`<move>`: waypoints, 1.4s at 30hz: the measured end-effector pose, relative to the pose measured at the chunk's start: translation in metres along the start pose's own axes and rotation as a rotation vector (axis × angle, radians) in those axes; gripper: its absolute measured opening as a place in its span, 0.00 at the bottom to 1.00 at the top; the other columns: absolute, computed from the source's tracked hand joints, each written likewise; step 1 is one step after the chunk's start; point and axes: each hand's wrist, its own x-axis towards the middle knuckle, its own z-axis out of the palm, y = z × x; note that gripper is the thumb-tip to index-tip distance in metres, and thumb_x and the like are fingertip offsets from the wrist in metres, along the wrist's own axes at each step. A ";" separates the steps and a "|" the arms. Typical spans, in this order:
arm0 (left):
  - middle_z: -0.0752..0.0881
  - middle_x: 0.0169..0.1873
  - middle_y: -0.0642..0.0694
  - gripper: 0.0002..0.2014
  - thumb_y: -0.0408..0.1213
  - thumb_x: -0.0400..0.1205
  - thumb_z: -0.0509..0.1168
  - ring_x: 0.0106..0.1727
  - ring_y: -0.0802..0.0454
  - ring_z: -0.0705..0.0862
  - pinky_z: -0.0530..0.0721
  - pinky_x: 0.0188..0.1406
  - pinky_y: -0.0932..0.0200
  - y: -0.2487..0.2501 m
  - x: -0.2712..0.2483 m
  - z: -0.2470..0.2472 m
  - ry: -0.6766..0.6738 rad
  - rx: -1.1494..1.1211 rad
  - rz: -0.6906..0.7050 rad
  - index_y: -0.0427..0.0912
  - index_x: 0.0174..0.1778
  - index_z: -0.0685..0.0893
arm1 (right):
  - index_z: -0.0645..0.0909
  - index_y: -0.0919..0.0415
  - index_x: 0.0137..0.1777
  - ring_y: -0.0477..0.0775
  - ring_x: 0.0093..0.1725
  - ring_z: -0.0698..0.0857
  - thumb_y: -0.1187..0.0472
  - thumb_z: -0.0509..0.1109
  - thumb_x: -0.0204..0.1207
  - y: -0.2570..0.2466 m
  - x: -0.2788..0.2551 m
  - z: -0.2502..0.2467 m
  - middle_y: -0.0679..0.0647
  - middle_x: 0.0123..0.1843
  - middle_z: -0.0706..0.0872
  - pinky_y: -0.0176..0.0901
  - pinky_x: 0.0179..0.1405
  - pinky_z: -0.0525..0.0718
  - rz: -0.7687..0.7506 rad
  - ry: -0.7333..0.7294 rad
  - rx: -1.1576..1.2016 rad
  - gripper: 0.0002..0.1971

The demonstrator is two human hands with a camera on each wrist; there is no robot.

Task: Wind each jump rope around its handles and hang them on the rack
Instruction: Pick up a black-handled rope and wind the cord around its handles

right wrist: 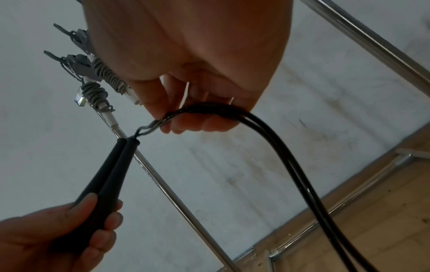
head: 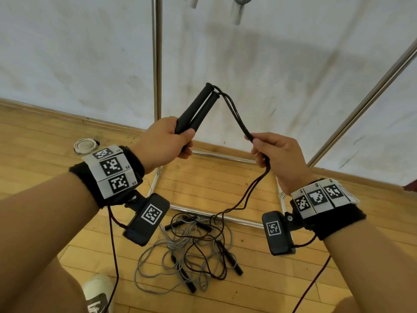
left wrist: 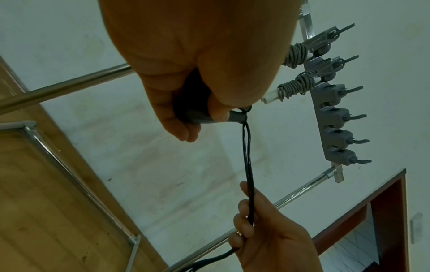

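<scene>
My left hand (head: 168, 141) grips two black jump-rope handles (head: 198, 108) side by side, their tips pointing up and away. A doubled black rope (head: 234, 116) runs from the handle tips down to my right hand (head: 268, 150), which pinches it in curled fingers; the rest trails to the floor. In the left wrist view the handles (left wrist: 197, 117) sit in my fist and the rope (left wrist: 248, 171) drops to the right hand (left wrist: 263, 231). The right wrist view shows the rope (right wrist: 209, 110) under my fingers and the handles (right wrist: 109, 174) below. A grey hook rack (left wrist: 335, 110) holds two wound grey ropes (left wrist: 295, 86).
A tangle of grey and black jump ropes (head: 191, 247) lies on the wooden floor between my arms. The chrome rack frame (head: 157, 59) stands against the white wall, its base bars (head: 216, 213) on the floor. A white roll (head: 85, 146) lies at left, my shoe (head: 97, 294) below.
</scene>
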 end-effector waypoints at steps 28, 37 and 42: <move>0.89 0.37 0.45 0.15 0.48 0.87 0.60 0.37 0.52 0.89 0.85 0.34 0.61 0.011 -0.025 0.034 -0.308 0.006 0.083 0.39 0.55 0.82 | 0.88 0.61 0.43 0.50 0.32 0.86 0.72 0.76 0.73 -0.010 -0.022 0.041 0.60 0.32 0.89 0.37 0.29 0.80 -0.019 -0.300 0.081 0.05; 0.87 0.27 0.47 0.12 0.48 0.86 0.63 0.25 0.57 0.82 0.81 0.25 0.64 0.020 -0.024 0.026 -0.146 0.058 0.173 0.41 0.51 0.81 | 0.87 0.58 0.42 0.47 0.23 0.74 0.49 0.66 0.84 -0.005 -0.027 0.043 0.53 0.27 0.81 0.37 0.25 0.73 0.024 -0.398 -0.073 0.15; 0.87 0.28 0.46 0.11 0.47 0.87 0.62 0.24 0.58 0.81 0.78 0.24 0.66 0.019 -0.022 0.016 -0.118 0.091 0.149 0.42 0.49 0.80 | 0.88 0.53 0.52 0.51 0.39 0.85 0.64 0.64 0.85 0.002 -0.025 0.026 0.51 0.38 0.86 0.42 0.46 0.85 0.054 -0.536 -0.093 0.11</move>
